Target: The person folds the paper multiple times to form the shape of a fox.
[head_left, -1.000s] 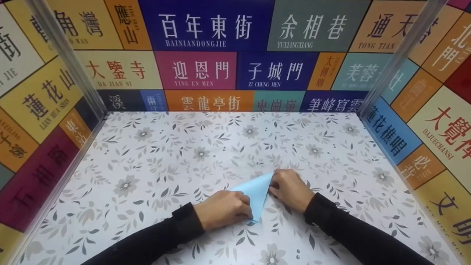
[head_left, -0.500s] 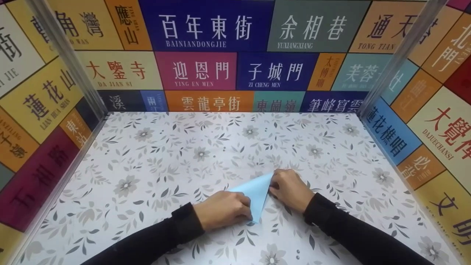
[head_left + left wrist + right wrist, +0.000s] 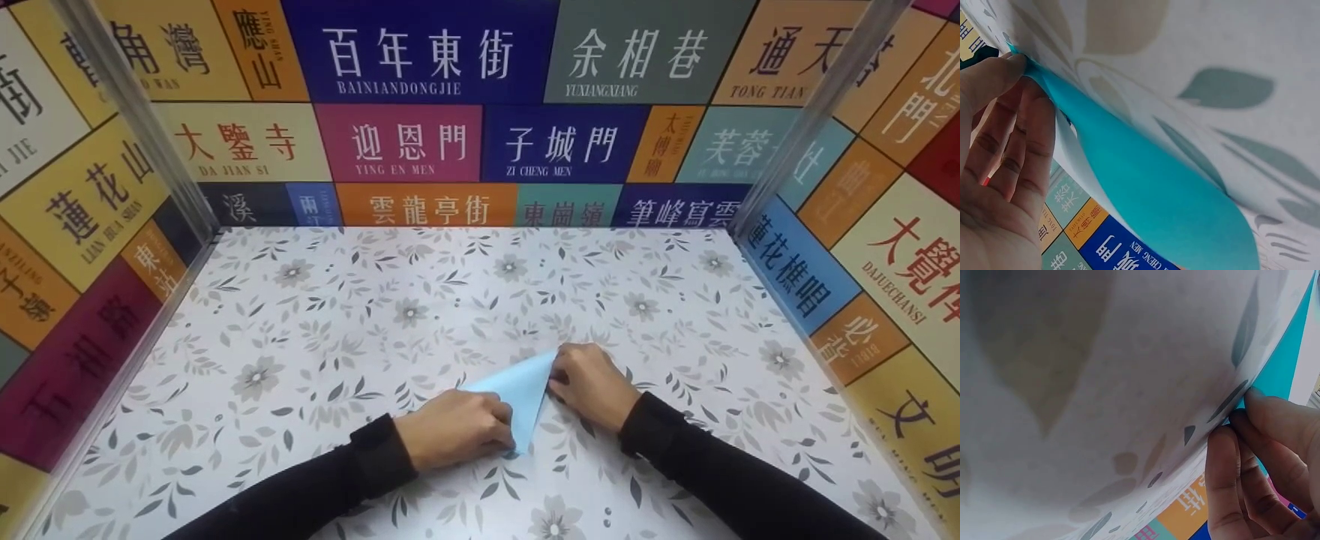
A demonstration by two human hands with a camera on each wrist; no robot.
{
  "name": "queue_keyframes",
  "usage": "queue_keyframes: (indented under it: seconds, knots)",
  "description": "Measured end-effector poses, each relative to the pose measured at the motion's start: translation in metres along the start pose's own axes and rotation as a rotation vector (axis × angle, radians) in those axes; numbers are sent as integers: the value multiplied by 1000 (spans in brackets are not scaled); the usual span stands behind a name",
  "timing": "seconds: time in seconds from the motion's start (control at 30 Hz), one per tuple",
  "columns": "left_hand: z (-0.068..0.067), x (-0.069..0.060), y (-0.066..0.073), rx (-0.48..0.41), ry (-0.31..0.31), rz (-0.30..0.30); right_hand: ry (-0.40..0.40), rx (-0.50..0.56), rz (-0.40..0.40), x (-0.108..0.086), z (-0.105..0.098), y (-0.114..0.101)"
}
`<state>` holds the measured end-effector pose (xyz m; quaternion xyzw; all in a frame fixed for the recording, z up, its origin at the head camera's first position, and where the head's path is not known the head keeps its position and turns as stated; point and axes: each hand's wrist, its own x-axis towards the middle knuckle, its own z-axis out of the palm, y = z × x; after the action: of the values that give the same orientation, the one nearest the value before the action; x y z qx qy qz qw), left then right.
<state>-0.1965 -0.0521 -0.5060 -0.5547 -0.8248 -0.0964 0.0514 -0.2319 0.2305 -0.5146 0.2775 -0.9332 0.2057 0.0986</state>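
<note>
A light-blue sheet of paper point(image 3: 528, 391), folded to a pointed shape, lies on the patterned tabletop between my hands. My left hand point(image 3: 456, 427) covers its left part and pinches it by the near edge with curled fingers. At the far right corner, my right hand point(image 3: 592, 384) pinches the paper between thumb and fingertips. From the left wrist, the paper point(image 3: 1157, 185) bows up in a curve away from my thumb point(image 3: 1005, 70). The right wrist view has the thumb point(image 3: 1275, 410) against the blue paper point(image 3: 1283, 365), close to the table surface.
White cloth or paper with grey flowers and leaves covers the tabletop point(image 3: 360, 300). Colourful panels with Chinese lettering stand at the back point(image 3: 420, 142), the left point(image 3: 105, 217) and the right point(image 3: 810, 270), with clear strips at the corners.
My left fingers have shifted very slightly at the paper's near corner, which sits a little flatter. The right hand and the rest of the paper stay in place.
</note>
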Motion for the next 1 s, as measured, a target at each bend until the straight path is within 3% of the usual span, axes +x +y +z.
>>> queue_keyframes:
  seconds: [0.47,0.7,1.0]
  knots:
    - [-1,-2,4,29,0,0,17,-8,-14,-1,2,0]
    - [-1,-2,4,-7,-27,-27,20,-5,-4,0,1,0]
    - [-3,-2,3,-8,-24,-11,6,1,-9,2,0,1]
